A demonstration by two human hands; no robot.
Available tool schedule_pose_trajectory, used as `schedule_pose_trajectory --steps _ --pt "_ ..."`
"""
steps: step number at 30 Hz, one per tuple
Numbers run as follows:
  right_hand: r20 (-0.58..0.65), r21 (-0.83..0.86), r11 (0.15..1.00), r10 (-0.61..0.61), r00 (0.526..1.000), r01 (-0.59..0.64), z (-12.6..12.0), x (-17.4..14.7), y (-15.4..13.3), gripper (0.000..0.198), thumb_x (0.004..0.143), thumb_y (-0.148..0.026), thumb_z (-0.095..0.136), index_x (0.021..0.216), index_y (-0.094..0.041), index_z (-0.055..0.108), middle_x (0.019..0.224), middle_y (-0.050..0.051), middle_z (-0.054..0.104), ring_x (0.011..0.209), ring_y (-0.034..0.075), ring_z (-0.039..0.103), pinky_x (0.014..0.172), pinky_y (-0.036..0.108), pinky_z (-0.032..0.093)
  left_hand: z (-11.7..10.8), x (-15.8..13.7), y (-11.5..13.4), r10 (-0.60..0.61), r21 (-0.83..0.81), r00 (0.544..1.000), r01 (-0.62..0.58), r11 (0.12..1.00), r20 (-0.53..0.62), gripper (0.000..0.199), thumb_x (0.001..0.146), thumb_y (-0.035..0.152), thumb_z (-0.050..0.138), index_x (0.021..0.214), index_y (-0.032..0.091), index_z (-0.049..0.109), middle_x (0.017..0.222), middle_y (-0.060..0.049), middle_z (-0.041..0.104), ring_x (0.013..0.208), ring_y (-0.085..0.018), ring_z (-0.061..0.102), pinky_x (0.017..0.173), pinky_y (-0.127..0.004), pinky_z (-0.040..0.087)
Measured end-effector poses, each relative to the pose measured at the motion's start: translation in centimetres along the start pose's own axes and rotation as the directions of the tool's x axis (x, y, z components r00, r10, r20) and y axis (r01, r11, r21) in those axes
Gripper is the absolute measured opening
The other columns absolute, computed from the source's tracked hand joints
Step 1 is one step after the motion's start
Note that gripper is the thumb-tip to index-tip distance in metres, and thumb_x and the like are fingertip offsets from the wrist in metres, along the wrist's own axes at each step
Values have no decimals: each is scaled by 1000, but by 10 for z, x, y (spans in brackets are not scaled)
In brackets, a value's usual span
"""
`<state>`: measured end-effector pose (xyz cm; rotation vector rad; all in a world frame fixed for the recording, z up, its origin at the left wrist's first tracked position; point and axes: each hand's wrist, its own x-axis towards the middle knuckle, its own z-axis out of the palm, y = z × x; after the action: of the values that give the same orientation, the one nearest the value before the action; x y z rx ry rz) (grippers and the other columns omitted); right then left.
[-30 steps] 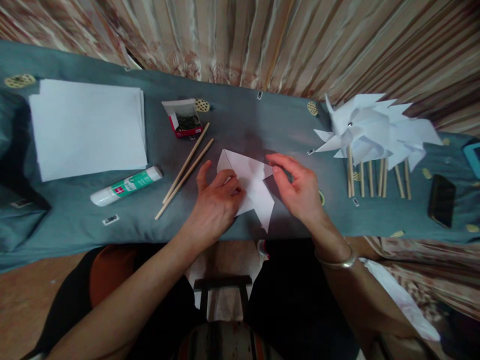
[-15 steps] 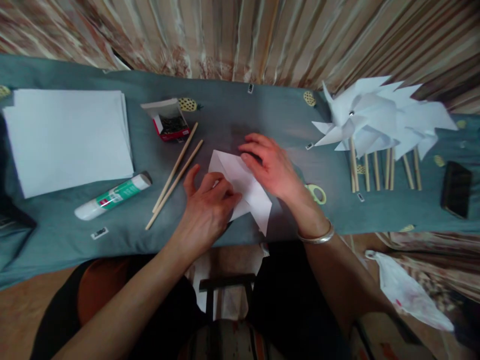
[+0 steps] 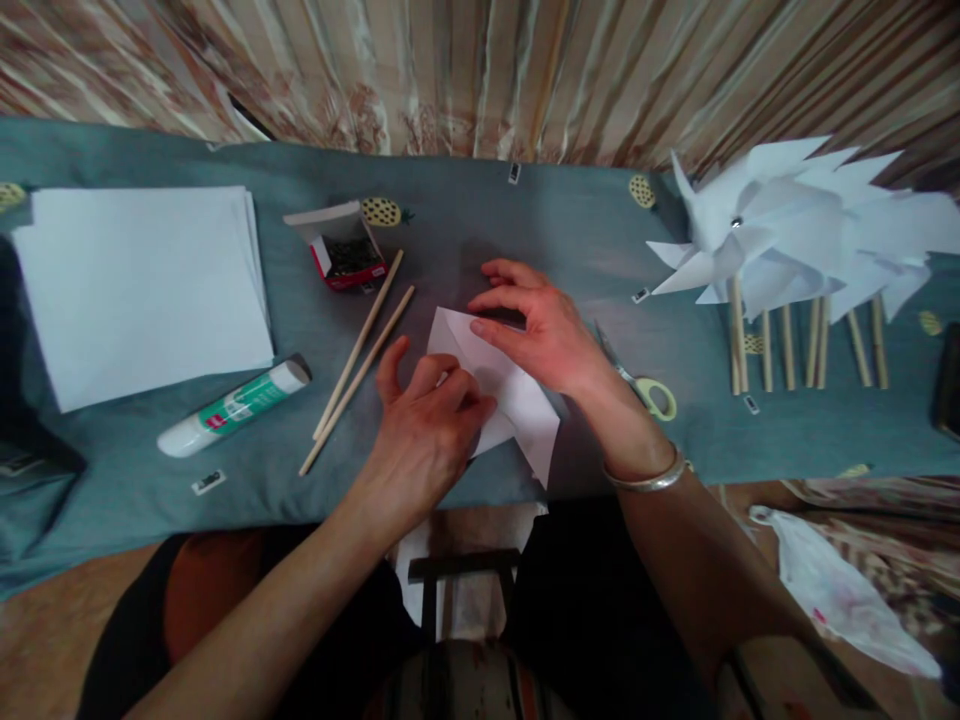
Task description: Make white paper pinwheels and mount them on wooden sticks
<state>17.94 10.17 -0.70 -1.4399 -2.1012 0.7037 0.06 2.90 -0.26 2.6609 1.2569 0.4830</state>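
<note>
Your left hand (image 3: 431,425) bunches over the folded paper (image 3: 517,395) on the cloth (image 3: 465,225), grip unclear, while your loosely spread right hand (image 3: 536,330) has shifted from its right corner to its far edge, probably leaving the left steadying it.

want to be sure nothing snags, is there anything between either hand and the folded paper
Nothing visible: the left hand has its fingers on the folded paper, and the right hand is over its far edge. The wooden sticks lie left of it and the scissors beside the right wrist.
</note>
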Motion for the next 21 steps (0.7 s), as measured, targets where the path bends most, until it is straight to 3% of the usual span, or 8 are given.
schedule_pose_trajectory --steps 5,13,21 --pt "-4 22 1000 -6 1000 6 7 7 -4 11 80 -19 67 89 -20 73 130 8 59 122 25 55 105 49 42 2 -1 0 7 18 1000 -7 1000 -11 19 91 19 50 91 31 65 87 2 66 103 -23 54 116 -55 14" --pt "-21 214 977 6 1000 -2 3 3 -9 18 73 -5 63 78 -20 71 124 5 62 119 23 57 103 44 47 3 -1 1 -2 18 999 3 1000 -37 19 91 19 51 88 30 66 85 3 66 102 -23 55 116 -55 15" --pt "-67 40 993 -105 992 107 -9 -36 -14 23 77 -7 60 83 -25 72 138 2 54 124 24 52 107 49 44 5 -2 1 12 32 997 -10 999 -73 19 88 15 56 92 31 66 87 5 67 103 -22 57 117 -54 13"
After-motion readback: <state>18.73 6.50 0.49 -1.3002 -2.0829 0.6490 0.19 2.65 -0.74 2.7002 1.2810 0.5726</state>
